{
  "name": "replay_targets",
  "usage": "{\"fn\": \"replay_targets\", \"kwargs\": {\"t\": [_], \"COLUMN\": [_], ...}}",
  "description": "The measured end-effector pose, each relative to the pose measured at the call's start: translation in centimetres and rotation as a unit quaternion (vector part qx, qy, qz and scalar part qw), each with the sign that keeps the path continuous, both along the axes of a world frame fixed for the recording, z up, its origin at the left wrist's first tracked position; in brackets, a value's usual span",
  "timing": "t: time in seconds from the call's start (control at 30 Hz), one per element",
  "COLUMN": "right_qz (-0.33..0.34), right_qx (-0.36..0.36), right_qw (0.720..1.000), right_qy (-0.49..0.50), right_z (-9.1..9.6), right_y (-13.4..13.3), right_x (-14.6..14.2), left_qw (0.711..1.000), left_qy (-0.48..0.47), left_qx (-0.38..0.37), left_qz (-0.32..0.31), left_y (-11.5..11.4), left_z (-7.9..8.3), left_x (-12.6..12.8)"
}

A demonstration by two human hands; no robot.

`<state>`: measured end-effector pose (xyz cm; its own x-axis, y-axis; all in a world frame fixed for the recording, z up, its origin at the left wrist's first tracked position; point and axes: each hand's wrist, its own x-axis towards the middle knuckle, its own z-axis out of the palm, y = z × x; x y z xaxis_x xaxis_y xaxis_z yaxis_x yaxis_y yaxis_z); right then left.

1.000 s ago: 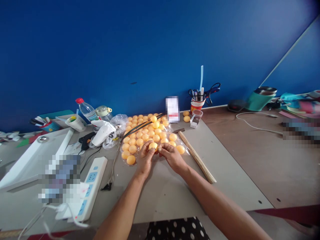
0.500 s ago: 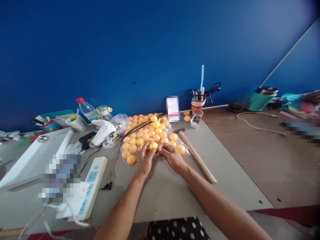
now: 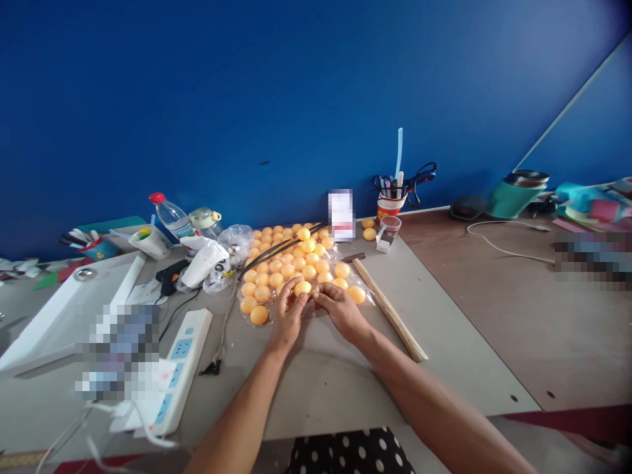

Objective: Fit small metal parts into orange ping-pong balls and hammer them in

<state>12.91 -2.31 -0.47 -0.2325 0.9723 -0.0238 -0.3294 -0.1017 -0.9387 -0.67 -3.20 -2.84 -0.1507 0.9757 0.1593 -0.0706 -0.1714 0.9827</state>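
Fingertips do the holding here: the left hand [image 3: 288,315] cups a small, smooth orange plastic ball [image 3: 303,288] from the left, thumb and fingers closed narrowly round it, while the right hand [image 3: 342,309] pinches in against its right side. The ball sits just above the near edge of a sheet of matching orange balls packed in clear plastic film [image 3: 289,260], touching or almost touching its neighbours.

The likely trouble is slip. The ball is round and slick and is held only at its sides, so uneven pressure from either hand could squirt it out, and it would roll across the desk. A sideways nudge could also shift the loose balls at the sheet's front corner.

The surface is a flat pale grey tabletop [image 3: 320,385]. A long pale wooden stick [image 3: 390,309] lies at an angle just right of the hands, and a white power strip with blue sockets [image 3: 180,365] lies to the left. A brown wooden board [image 3: 518,316] adjoins the grey top on the right. Further back stand a red-and-white paper cup holding scissors and pens [image 3: 390,205] and a clear water bottle with a red cap [image 3: 170,216]. Behind everything rises a deep blue wall [image 3: 296,99].
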Motion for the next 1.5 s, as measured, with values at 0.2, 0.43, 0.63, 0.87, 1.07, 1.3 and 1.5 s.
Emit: {"fn": "replay_targets", "kwargs": {"t": [0.2, 0.43, 0.63, 0.87, 1.07, 1.3, 1.5], "right_qz": [0.006, 0.027, 0.038, 0.037, 0.035, 0.033, 0.030], "right_qx": [-0.014, -0.030, -0.033, -0.031, -0.026, -0.029, -0.034], "right_qw": [1.000, 0.998, 0.997, 0.997, 0.998, 0.998, 0.998], "right_qy": [0.018, 0.042, 0.062, 0.058, 0.047, 0.048, 0.047], "right_z": [-0.12, -0.01, 0.01, -0.03, 0.12, -0.06, 0.19], "right_y": [-0.01, -0.14, -0.22, -0.19, -0.19, -0.17, -0.33], "right_x": [-0.05, -0.02, 0.01, 0.02, 0.02, -0.07, -0.12], "left_qw": [1.000, 0.999, 0.997, 0.995, 0.995, 0.991, 0.990], "left_qy": [0.017, 0.039, 0.065, 0.083, 0.091, 0.120, 0.133], "left_qx": [0.005, 0.013, 0.028, 0.035, 0.037, 0.044, 0.039], "left_qz": [0.007, 0.018, 0.024, 0.030, 0.031, 0.037, 0.040], "left_y": [-0.06, -0.21, -0.30, -0.42, -0.52, -0.41, -0.49], "left_z": [0.02, 0.50, 0.41, 0.73, 0.69, 0.41, 0.41], "left_x": [-0.01, 0.01, 0.08, 0.10, 0.03, -0.06, -0.07]}}
